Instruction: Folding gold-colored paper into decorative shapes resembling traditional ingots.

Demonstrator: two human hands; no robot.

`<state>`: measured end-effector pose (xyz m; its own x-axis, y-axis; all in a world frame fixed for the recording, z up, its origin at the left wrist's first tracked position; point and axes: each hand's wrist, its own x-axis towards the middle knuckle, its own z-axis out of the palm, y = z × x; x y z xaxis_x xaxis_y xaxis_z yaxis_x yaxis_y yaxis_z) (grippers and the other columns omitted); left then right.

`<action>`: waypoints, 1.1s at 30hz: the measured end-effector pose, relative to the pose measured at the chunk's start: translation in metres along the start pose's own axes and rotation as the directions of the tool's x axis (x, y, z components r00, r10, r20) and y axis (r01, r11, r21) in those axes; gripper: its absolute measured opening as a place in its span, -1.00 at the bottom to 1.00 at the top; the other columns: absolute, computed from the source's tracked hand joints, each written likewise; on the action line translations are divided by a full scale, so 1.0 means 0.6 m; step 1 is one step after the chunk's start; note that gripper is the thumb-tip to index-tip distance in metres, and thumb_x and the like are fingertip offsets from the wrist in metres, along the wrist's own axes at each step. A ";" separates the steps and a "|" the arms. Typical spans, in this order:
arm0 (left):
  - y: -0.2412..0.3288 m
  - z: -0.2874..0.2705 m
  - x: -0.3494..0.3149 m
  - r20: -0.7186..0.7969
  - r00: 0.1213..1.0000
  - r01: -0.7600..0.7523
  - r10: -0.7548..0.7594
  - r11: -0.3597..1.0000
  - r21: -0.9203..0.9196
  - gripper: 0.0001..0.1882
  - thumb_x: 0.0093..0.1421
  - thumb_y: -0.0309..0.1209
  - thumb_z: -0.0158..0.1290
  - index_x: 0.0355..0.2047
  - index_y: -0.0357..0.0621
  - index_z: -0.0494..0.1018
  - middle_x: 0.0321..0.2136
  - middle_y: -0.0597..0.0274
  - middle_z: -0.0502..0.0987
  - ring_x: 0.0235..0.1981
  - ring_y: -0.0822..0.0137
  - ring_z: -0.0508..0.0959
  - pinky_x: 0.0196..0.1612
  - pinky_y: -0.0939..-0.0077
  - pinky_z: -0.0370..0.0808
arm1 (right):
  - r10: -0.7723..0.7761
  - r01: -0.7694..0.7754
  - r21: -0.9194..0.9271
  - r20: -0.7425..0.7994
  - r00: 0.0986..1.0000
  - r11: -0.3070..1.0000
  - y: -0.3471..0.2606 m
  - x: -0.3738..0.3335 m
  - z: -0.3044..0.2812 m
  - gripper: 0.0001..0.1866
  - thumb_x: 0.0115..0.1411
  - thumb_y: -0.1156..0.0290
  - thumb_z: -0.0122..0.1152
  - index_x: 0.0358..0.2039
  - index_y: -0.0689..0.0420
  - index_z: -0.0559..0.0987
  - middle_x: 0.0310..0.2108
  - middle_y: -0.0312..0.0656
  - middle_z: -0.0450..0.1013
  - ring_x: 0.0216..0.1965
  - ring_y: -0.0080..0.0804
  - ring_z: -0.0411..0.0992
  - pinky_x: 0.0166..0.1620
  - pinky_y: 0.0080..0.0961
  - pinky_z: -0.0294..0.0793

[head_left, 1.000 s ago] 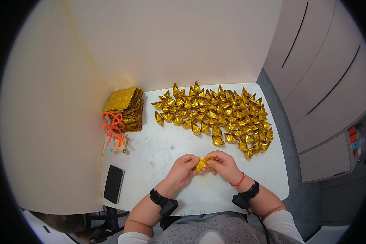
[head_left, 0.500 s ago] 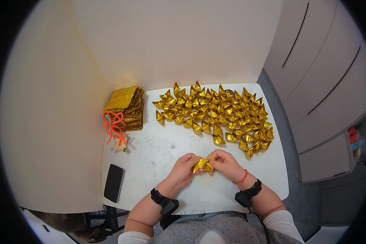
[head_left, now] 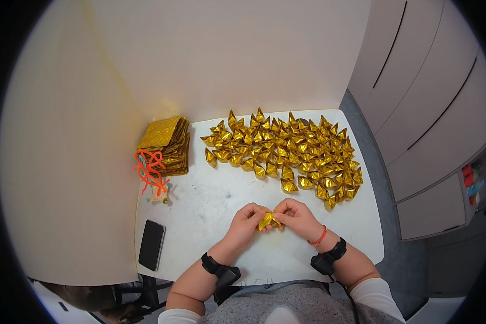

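Near the front middle of the white table, my left hand [head_left: 245,222] and my right hand [head_left: 298,217] pinch one piece of gold foil paper [head_left: 268,220] between them. It is partly folded, and the fingers cover some of it. Beyond my hands, many folded gold paper ingots [head_left: 302,148] stand in a dense cluster with pointed ends up. At the far left of the table rests a tall stack of gold foil paper sheets [head_left: 162,134].
Orange fuzzy craft wire [head_left: 149,170] hangs against the stack's front, beside a small beige ornament [head_left: 158,193]. A black phone [head_left: 152,245] lies at the table's left edge. Walls rise behind and left of the table [head_left: 200,197]; grey cabinets [head_left: 416,108] stand to the right.
The foil piece has turned slightly and looks narrower between my fingers. My hands have drawn a little closer together and still grip it.
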<state>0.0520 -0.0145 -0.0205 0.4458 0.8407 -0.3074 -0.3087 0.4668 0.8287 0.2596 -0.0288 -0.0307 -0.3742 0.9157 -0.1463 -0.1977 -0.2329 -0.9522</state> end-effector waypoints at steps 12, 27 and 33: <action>-0.011 -0.002 0.000 0.054 0.994 -0.096 0.095 0.995 0.018 -0.88 0.47 -0.46 -0.03 -0.23 -0.25 0.41 -0.15 0.08 0.57 -0.29 0.34 0.62 -0.23 0.48 0.57 | -0.180 0.169 -0.076 -0.174 0.968 0.983 0.000 0.003 0.023 -0.82 0.31 0.50 0.30 -0.12 0.18 0.50 -0.39 -0.37 0.49 -0.46 -0.73 0.41 -0.43 -0.74 0.39; -0.004 -0.012 0.003 -0.020 0.987 -0.154 0.160 0.970 0.191 -0.88 0.35 -0.51 0.17 -0.21 -0.27 0.45 -0.35 0.14 0.64 -0.37 0.46 0.62 -0.28 0.60 0.57 | 0.065 -0.073 -0.064 -0.125 0.990 0.995 -0.016 -0.006 0.023 -0.83 0.34 0.41 0.29 -0.33 0.12 0.46 -0.53 -0.39 0.47 -0.54 -0.76 0.37 -0.50 -0.73 0.33; -0.005 -0.011 0.008 -0.047 0.996 -0.079 0.080 0.996 0.028 -0.90 0.32 -0.53 0.18 -0.21 -0.26 0.48 -0.34 0.18 0.64 -0.36 0.47 0.60 -0.29 0.64 0.52 | 0.014 -0.044 -0.181 -0.164 0.986 0.982 0.004 -0.003 0.018 -0.78 0.34 0.41 0.28 -0.34 0.11 0.39 -0.52 -0.35 0.48 -0.56 -0.73 0.38 -0.52 -0.71 0.34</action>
<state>0.0495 -0.0100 -0.0275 0.3792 0.8875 -0.2618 -0.3194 0.3911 0.8632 0.2496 -0.0344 -0.0301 -0.2230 0.9538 -0.2012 -0.0138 -0.2094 -0.9777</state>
